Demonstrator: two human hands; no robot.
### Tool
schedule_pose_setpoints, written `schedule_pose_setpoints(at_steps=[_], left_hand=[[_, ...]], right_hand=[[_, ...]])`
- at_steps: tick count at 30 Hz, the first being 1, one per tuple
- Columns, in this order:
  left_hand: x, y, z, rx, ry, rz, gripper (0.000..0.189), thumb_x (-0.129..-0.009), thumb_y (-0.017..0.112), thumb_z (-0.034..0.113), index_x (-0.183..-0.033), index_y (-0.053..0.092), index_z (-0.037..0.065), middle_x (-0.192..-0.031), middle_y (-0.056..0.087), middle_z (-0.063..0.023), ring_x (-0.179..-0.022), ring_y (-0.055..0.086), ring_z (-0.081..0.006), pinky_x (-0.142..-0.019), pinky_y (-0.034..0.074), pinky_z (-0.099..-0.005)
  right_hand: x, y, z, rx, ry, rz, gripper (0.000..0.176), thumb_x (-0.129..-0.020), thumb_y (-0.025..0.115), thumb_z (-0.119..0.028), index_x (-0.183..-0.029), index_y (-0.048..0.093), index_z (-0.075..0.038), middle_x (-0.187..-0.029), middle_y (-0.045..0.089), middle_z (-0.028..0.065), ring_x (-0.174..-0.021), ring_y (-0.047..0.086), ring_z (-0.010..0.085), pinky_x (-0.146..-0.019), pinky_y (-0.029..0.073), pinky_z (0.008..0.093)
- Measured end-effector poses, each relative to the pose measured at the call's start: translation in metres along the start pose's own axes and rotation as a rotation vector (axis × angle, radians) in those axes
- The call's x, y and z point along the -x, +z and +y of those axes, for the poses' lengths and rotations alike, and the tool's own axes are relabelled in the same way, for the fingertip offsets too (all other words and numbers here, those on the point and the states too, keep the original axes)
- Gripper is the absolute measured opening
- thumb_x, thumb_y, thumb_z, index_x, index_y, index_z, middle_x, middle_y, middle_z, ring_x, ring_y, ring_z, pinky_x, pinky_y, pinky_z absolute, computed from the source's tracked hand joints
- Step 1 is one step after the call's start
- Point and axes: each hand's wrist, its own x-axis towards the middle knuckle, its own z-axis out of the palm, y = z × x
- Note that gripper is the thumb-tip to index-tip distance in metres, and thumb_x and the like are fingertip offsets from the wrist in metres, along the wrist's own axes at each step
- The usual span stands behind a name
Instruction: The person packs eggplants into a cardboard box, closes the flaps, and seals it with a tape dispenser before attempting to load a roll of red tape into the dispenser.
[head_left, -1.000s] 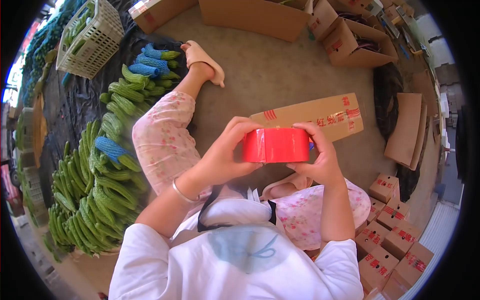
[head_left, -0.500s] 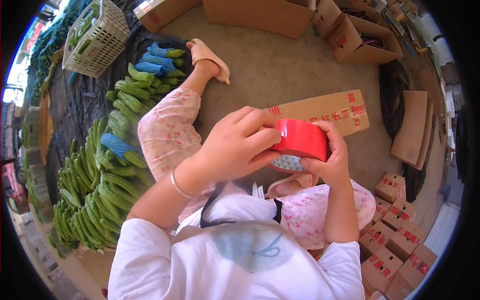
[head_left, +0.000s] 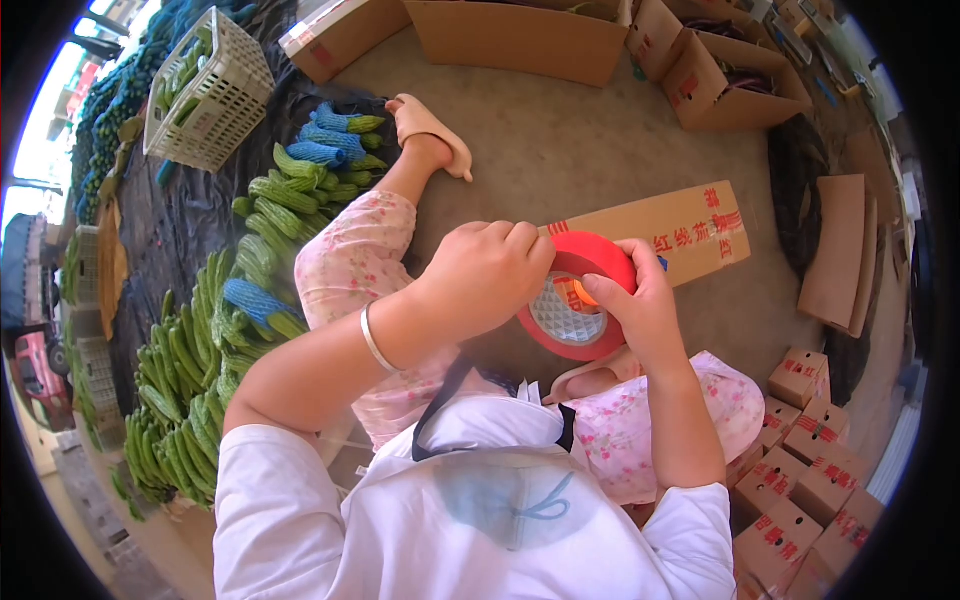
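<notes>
A roll of red tape (head_left: 603, 253) is tilted so that its open core and patterned inner ring face me. My right hand (head_left: 645, 300) grips the roll's right side, with something small and orange showing near the thumb. On the upper left edge of the roll, the bent fingers of my left hand (head_left: 490, 275) press together. A silver bangle (head_left: 376, 338) circles my left wrist. Behind the roll, a flat cardboard piece (head_left: 640, 222) with red print lies on the floor.
Green bitter melons (head_left: 180, 350), some in blue net sleeves (head_left: 250, 298), lie at the left beside a white crate (head_left: 215, 100). Open cartons (head_left: 520, 40) stand at the top. Small printed boxes (head_left: 780, 530) are stacked at the lower right. A flat carton (head_left: 835, 250) rests at the right.
The red roll has turned, so its open core now faces me. Both hands still hold it, and my left fingers have shifted at its upper edge. The view has shifted slightly.
</notes>
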Motion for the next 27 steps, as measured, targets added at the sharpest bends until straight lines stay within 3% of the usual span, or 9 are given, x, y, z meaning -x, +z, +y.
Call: schedule_pose_setpoints(at_steps=[7,10,12,13,17,22,27], left_hand=[[-0.006,0.015,-0.006,-0.115,0.050,-0.051,0.015,-0.069,0.065,0.016,-0.075,0.053,0.009,-0.071,0.051,-0.0021,-0.063,0.058,-0.0189,-0.058,0.050,-0.0308],[-0.008,0.017,-0.013,0.094,0.012,-0.004,0.012,-0.071,0.066,0.013,-0.078,0.058,0.008,-0.073,0.055,-0.0042,-0.065,0.060,-0.0218,-0.058,0.050,-0.0324],[-0.006,0.017,-0.017,0.483,-0.235,-0.013,0.010,-0.075,0.066,0.011,-0.083,0.062,0.007,-0.075,0.060,-0.0067,-0.066,0.062,-0.0245,-0.058,0.051,-0.0346],[-0.005,0.016,-0.018,0.485,-0.235,-0.017,0.010,-0.075,0.066,0.011,-0.083,0.062,0.007,-0.075,0.060,-0.0067,-0.066,0.062,-0.0245,-0.058,0.051,-0.0346],[-0.005,0.009,-0.012,0.389,-0.153,0.012,0.009,-0.078,0.067,0.011,-0.084,0.064,0.006,-0.074,0.061,-0.0078,-0.066,0.063,-0.0256,-0.058,0.051,-0.0365],[-0.009,0.002,-0.005,0.153,-0.073,-0.059,0.008,-0.079,0.065,0.015,-0.080,0.061,0.009,-0.071,0.057,-0.0056,-0.063,0.061,-0.0230,-0.056,0.050,-0.0346],[-0.008,0.011,0.003,-0.033,-0.063,-0.011,0.011,-0.071,0.066,0.015,-0.075,0.056,0.011,-0.069,0.052,-0.0021,-0.063,0.058,-0.0190,-0.057,0.049,-0.0326]], right_hand=[[-0.005,-0.001,0.010,0.047,0.026,0.010,0.043,-0.079,0.075,-0.028,-0.105,0.053,-0.001,-0.097,0.062,0.0080,-0.088,0.058,0.0108,-0.077,0.049,0.0264],[-0.004,-0.004,0.014,0.021,0.004,0.005,0.043,-0.079,0.074,-0.027,-0.105,0.053,-0.001,-0.097,0.062,0.0080,-0.088,0.058,0.0105,-0.077,0.049,0.0267],[-0.004,-0.004,0.013,-0.014,-0.007,0.003,0.042,-0.080,0.074,-0.027,-0.104,0.053,0.000,-0.096,0.061,0.0078,-0.088,0.058,0.0106,-0.077,0.049,0.0270],[-0.003,-0.005,0.013,-0.048,-0.016,0.001,0.042,-0.080,0.074,-0.027,-0.104,0.053,0.000,-0.096,0.061,0.0077,-0.088,0.058,0.0106,-0.077,0.049,0.0272],[-0.001,-0.005,0.008,-0.092,-0.011,0.017,0.041,-0.080,0.074,-0.026,-0.104,0.053,0.000,-0.096,0.061,0.0076,-0.089,0.058,0.0113,-0.078,0.049,0.0278],[0.001,0.000,0.007,0.154,-0.103,0.074,0.046,-0.077,0.076,-0.028,-0.106,0.053,0.000,-0.095,0.064,0.0115,-0.086,0.062,0.0171,-0.076,0.051,0.0307],[0.003,0.007,0.005,0.317,-0.179,0.143,0.049,-0.075,0.077,-0.031,-0.105,0.052,-0.001,-0.093,0.065,0.0140,-0.084,0.065,0.0231,-0.075,0.052,0.0335]])
